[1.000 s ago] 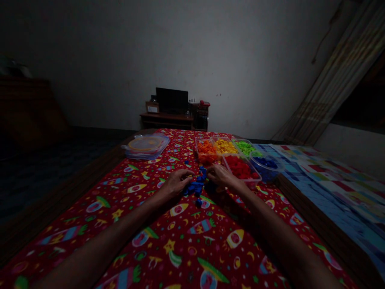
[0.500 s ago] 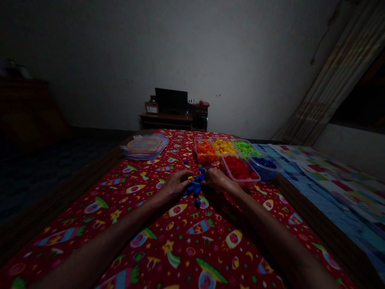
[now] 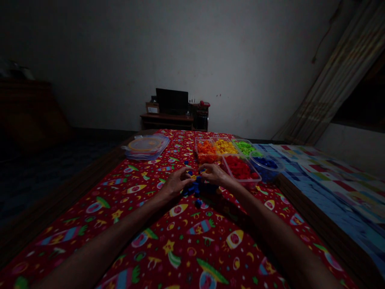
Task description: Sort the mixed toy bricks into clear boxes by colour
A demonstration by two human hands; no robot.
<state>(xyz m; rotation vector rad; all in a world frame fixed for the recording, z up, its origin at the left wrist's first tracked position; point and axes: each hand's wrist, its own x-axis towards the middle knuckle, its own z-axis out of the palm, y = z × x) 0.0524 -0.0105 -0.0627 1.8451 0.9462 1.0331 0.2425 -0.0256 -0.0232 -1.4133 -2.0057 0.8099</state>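
Note:
A loose pile of small blue plastic pieces (image 3: 192,190) lies on the red patterned cloth (image 3: 180,249). A small yellow piece (image 3: 194,177) shows among them, between my hands. My left hand (image 3: 176,184) is at the pile's left side, its thumb and curved fingers apart around the edge of the pieces. Opposite it, my right hand (image 3: 215,175) reaches over the right side with thumb and forefinger spread. Dim light hides whether any fingertip touches a piece. One blue piece (image 3: 198,203) lies nearer me, another (image 3: 186,163) beyond the pile.
Clear tubs hold orange pieces (image 3: 206,148), yellow pieces (image 3: 225,147), green pieces (image 3: 246,147) and red pieces (image 3: 240,167). A round tub (image 3: 272,173) of blue pieces stands at their right. Stacked clear lids (image 3: 146,147) lie at the far left. A monitor (image 3: 172,101) stands behind.
My right hand has shifted slightly away from me and its fingers have spread. The left fingers have opened wider, and the yellow piece now shows between the hands instead of at the left fingertips.

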